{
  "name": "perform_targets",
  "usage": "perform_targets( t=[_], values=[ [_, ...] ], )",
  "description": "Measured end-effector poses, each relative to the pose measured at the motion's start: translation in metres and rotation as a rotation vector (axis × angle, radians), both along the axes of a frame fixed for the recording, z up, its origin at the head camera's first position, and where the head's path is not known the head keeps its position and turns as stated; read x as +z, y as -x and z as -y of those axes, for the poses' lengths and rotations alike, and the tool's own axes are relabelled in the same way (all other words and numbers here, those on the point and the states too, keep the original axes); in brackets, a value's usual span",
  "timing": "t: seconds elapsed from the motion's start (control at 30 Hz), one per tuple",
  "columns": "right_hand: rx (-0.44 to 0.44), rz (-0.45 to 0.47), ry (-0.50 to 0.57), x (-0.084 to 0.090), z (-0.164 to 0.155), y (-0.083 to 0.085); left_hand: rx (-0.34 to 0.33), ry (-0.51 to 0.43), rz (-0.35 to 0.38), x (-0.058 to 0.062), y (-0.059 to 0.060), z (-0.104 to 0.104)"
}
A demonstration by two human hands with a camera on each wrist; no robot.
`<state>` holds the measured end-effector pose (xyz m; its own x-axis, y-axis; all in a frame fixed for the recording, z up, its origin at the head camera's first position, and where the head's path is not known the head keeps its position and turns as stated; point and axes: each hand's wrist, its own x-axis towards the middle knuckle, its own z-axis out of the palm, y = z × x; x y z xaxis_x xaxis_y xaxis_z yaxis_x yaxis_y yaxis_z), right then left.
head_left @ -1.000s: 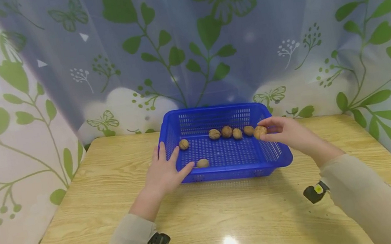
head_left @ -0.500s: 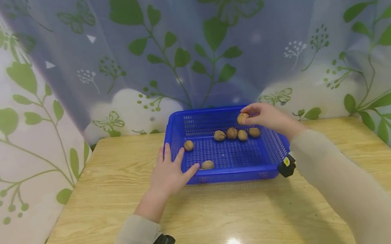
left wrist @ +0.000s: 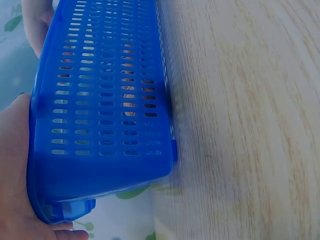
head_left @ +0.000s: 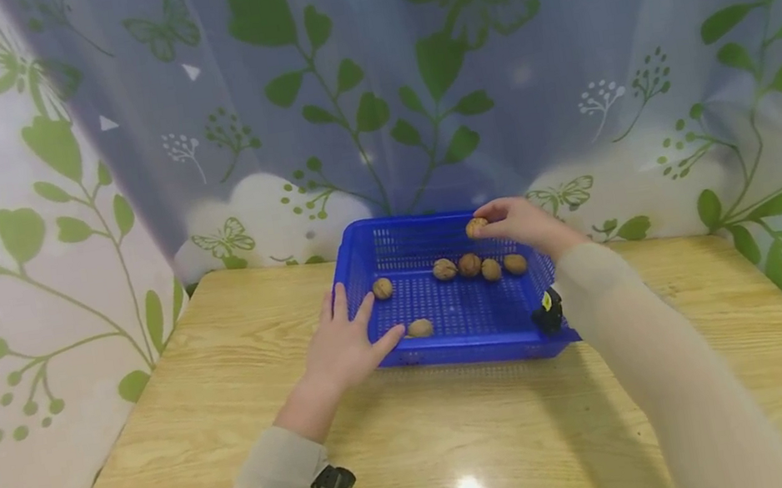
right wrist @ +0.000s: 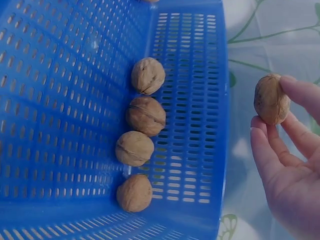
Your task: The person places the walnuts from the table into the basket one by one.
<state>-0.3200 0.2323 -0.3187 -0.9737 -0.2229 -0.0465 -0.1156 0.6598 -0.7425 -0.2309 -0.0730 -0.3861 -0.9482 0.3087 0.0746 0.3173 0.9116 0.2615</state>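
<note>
Between the thumb and fingertips of my right hand (head_left: 518,222) is a pinched walnut (right wrist: 272,99), held up near the far rim of a blue plastic basket (head_left: 466,342). My left hand (head_left: 345,345) lies with spread, straight fingers on the basket's left front corner. In the left wrist view that hand (left wrist: 14,165) touches the basket's rim. Inside, several walnuts form a row along the far wall, among them a darker walnut (head_left: 470,265). Toward the left sits a single walnut (head_left: 382,288), and another walnut (head_left: 420,328) lies by the front wall near my left thumb.
The basket stands on a wooden table (head_left: 422,450) close to its back edge. Behind it hangs a curtain (head_left: 379,161) printed with leaves and butterflies. Small black wrist cameras sit on both sleeves, the right wrist camera (head_left: 549,311) overlapping the basket's right end.
My right hand has carried the pinched walnut from the basket's right end leftward and up toward the far rim. The left hand keeps its place on the basket, while the whole view shifts slightly.
</note>
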Motion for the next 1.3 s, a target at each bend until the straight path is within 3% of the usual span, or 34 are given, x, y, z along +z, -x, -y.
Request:
perform_targets(
  t=[0.23,0.5,0.83,0.97,1.07,1.3],
  values=[
    [-0.033,0.074,0.062,-0.010,-0.005,0.003,-0.012,0.020,0.010,-0.005,0.001,-0.009],
    [-0.046,0.075,0.131,-0.014,-0.011,0.001,-0.010,0.023,0.017,-0.009,0.001,-0.017],
    [-0.012,0.048,0.095,0.007,-0.023,-0.012,-0.023,0.000,-0.013,-0.008,0.005,-0.010],
    [0.038,0.031,0.016,0.014,-0.030,-0.026,-0.022,-0.004,-0.003,-0.002,0.003,-0.007],
    [0.068,-0.029,-0.109,0.014,-0.034,-0.040,-0.015,-0.002,0.011,0.001,0.001,-0.005],
    [0.059,-0.118,-0.357,-0.005,-0.041,-0.095,-0.017,0.015,0.016,0.000,0.004,0.000]
  ],
)
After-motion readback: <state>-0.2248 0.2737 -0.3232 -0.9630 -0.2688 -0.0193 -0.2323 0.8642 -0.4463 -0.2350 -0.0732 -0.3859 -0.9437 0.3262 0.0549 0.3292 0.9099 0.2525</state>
